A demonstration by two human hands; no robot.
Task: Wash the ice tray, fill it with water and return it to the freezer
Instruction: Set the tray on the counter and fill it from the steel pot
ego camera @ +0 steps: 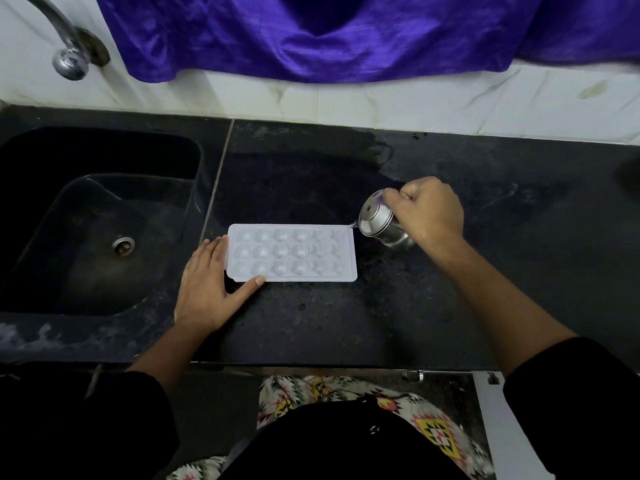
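One open left hand [204, 289] rests against the 9 o'clock end of the ice tray [294, 252] on the tabletop [415, 306] while the right hand [433, 209] grips a steel cup [381, 223] tipping water in at 2 o'clock, so filling looks begun and the freezer trip is left.
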